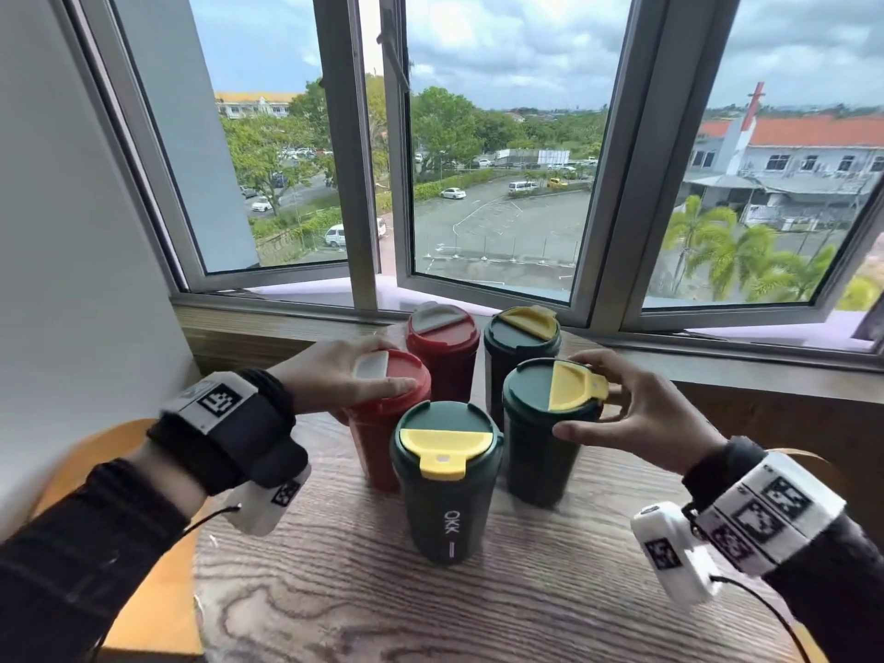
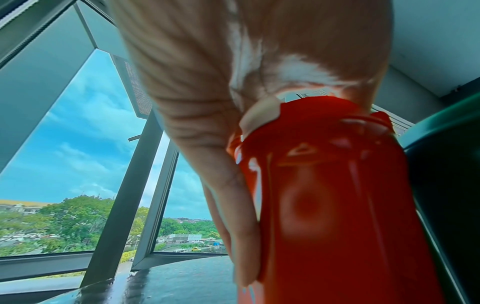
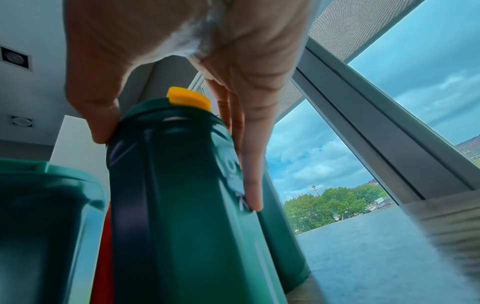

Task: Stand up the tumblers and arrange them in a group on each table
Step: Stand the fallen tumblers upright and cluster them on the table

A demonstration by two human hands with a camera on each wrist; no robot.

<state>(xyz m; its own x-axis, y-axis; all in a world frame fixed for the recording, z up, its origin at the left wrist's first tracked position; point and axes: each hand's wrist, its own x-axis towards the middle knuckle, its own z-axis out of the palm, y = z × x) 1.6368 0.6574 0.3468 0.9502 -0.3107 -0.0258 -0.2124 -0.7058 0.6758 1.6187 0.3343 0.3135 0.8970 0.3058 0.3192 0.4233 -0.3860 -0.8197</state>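
Five tumblers stand upright in a cluster on the wooden table (image 1: 478,610). Two are red with grey flaps, three dark green with yellow flaps. My left hand (image 1: 382,370) grips the lid of the near red tumbler (image 1: 370,447) from above; in the left wrist view my left hand (image 2: 249,195) reaches down the red tumbler's (image 2: 324,205) side. My right hand (image 1: 567,394) holds the right green tumbler (image 1: 535,461) at its lid, thumb on the near side and fingers behind. In the right wrist view my right hand (image 3: 179,164) clasps this green tumbler (image 3: 176,205). The front green tumbler (image 1: 445,514), far red tumbler (image 1: 445,361) and far green tumbler (image 1: 519,363) stand untouched.
A wooden sill and an open window frame (image 1: 368,184) run right behind the cluster. A white wall (image 1: 71,232) closes the left side. An orange seat (image 1: 148,567) shows below the table's left edge. Bare tabletop stretches in front of the tumblers.
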